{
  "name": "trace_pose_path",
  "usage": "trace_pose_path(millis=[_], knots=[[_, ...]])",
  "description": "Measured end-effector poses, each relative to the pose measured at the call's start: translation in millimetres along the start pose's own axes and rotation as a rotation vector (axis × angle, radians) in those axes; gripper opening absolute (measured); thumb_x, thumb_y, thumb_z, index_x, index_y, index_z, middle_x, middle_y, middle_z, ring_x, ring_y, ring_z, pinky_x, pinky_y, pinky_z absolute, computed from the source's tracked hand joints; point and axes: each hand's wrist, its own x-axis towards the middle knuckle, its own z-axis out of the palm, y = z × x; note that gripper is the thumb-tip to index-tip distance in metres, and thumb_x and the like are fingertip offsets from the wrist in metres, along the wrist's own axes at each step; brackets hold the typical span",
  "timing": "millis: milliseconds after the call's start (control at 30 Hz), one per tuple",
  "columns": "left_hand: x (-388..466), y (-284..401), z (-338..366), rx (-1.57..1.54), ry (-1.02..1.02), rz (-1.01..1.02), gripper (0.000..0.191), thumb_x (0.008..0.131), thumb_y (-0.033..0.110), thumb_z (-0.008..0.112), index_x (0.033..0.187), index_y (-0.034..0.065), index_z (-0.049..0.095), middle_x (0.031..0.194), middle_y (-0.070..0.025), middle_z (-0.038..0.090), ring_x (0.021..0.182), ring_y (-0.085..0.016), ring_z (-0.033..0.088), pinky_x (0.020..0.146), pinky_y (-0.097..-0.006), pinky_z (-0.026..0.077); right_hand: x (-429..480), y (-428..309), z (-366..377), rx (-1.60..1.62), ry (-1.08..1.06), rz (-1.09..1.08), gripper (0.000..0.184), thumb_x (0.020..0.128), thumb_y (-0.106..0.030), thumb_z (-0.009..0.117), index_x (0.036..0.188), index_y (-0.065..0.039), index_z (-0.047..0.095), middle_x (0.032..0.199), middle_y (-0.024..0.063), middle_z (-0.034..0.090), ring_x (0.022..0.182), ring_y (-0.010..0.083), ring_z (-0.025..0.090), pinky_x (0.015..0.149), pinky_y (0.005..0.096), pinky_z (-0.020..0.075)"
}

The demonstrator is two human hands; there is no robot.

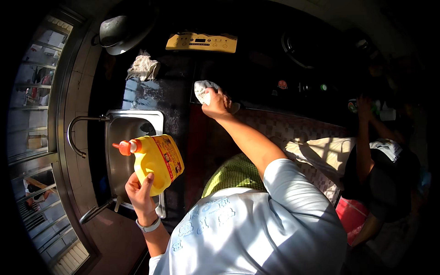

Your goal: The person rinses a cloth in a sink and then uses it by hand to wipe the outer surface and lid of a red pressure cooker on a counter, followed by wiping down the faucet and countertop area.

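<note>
My left hand (141, 187) grips a yellow plastic pump bottle (160, 161) with an orange pump head (129, 147), tilted over the stainless steel sink (118, 172). A printed label covers one side of it. Out ahead, my right hand (218, 103) is closed around a pale cloth (205, 90) at the front edge of the dark counter (175, 77). A second, crumpled cloth (143, 67) lies on the counter beyond the sink, beside a wet, sunlit patch.
A curved faucet (70, 132) arches over the sink from the window side. Behind the counter sit a wok (115, 32) and a panel with buttons (201, 42). To the right, a co-worker in dark clothing (374, 182) handles a container (353, 106) in shadow.
</note>
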Motion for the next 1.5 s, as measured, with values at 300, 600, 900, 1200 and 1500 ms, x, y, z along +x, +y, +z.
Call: trace_pose_path(millis=[300,600,900,1200,1500], knots=[[-9,2,17,-0.052,-0.083,-0.035,0.018,0.084,0.011,0.064,0.091,-0.0056,0.060,0.079,-0.0019,0.062,0.069,-0.005,0.053,0.063,-0.0183,0.040,-21,47,-48,0.071,-0.032,-0.144,0.039,0.064,-0.006,0.059,0.100,-0.020,0.061,0.106,0.0140,0.055,0.106,0.0340,0.049,0.090,0.0414,0.0396],[-38,2,57,-0.103,-0.060,-0.034,0.017,0.084,0.009,0.063,0.091,-0.0055,0.060,0.081,-0.0037,0.063,0.070,-0.007,0.056,0.064,-0.0197,0.043,-62,185,-134,-0.026,0.304,-0.164,0.033,0.057,0.001,0.060,0.083,-0.020,0.066,0.091,0.0030,0.058,0.095,0.0290,0.051,0.088,0.0370,0.0408],[-48,16,119,-0.110,-0.061,-0.074,0.018,0.082,0.007,0.063,0.095,-0.0051,0.062,0.086,-0.0056,0.065,0.075,-0.010,0.059,0.070,-0.0217,0.046,-105,307,-229,-0.202,0.594,-0.002,0.029,0.056,0.001,0.059,0.075,-0.021,0.064,0.089,-0.0008,0.060,0.094,0.0282,0.051,0.081,0.0397,0.0423],[-50,18,157,-0.142,-0.064,-0.093,0.014,0.081,0.006,0.064,0.091,-0.0046,0.063,0.085,-0.0069,0.065,0.073,-0.010,0.060,0.068,-0.0220,0.047,-107,334,-251,-0.230,0.657,0.077,0.030,0.054,-0.004,0.060,0.079,-0.020,0.062,0.087,0.0012,0.061,0.094,0.0290,0.053,0.076,0.0410,0.0448],[-91,16,145,-0.130,0.086,-0.090,0.018,0.083,0.005,0.062,0.097,-0.0056,0.061,0.088,-0.0059,0.066,0.076,-0.009,0.060,0.070,-0.0222,0.047,-73,209,-149,-0.032,0.318,-0.299,0.027,0.055,-0.004,0.064,0.075,-0.022,0.062,0.083,-0.0045,0.059,0.095,0.0234,0.052,0.085,0.0409,0.0368]])
